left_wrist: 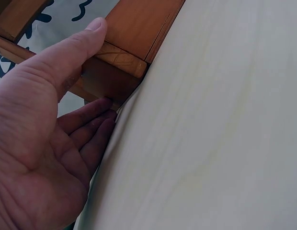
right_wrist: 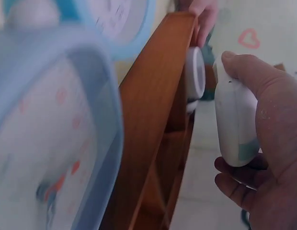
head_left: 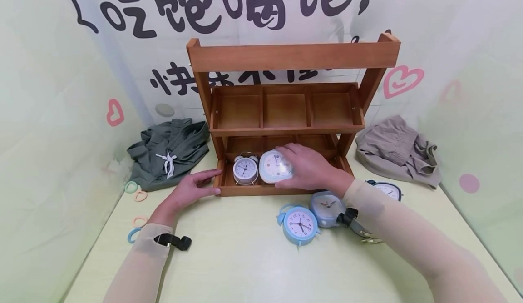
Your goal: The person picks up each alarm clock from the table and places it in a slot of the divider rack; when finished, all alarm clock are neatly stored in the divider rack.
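Head — right hand (head_left: 308, 166) grips clock (head_left: 274, 167); backdrop (head_left: 229, 28): 吃饱喝饱

Held clock (head_left: 272, 166) partly behind right grip (head_left: 308, 166), dark clock (head_left: 390, 189) partly behind sleeve (head_left: 404, 235), square blue clock (right_wrist: 52, 129) blurred in right wrist view

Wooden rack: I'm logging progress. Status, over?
Right hand grips rounded white alarm clock at lower tray. Left hand touches left end of wooden rack. Twin-bell clock close alongside.

Bright head view, glare on held clock (head_left: 274, 166), dimmer wrist views, nearest blue clock (right_wrist: 55, 129) blurred
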The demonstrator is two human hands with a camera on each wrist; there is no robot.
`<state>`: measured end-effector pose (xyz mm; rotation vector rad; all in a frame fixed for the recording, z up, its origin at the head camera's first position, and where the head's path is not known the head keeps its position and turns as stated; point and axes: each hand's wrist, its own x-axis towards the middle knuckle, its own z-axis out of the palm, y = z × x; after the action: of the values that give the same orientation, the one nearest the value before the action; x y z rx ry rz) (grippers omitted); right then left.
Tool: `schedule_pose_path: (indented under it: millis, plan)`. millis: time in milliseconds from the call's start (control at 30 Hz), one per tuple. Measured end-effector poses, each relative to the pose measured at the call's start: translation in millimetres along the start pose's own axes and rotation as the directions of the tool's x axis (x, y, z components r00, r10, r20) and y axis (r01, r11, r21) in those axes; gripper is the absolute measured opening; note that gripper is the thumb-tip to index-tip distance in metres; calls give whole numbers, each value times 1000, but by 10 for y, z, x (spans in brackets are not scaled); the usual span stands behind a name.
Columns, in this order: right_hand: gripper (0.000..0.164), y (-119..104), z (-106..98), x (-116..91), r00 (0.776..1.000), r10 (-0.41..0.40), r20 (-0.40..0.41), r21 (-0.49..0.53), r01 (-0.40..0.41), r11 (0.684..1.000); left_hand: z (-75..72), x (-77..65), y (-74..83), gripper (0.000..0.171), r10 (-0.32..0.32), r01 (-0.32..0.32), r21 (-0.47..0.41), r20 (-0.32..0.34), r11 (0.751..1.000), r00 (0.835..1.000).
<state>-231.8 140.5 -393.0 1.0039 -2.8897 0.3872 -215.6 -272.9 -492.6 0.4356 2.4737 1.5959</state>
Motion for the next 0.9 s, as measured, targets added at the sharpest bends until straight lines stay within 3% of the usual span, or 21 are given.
schedule_pose_path:
  millis: [267,500,900]
  plan:
    - [108,233,88,68,999,31,42,56,-33,998,11,-7,-15,64,-8,8,-10,-8,1000,1000]
    - [107,301,140,123,985,95,142,115,-112,987,13,-13,-13,65,-24,24,-19,-9,1000,1000]
    - [110,341,230,204,958,151,245,88,-177,980,10,-10,-18,64,-13,13,-22,-5,1000,1000]
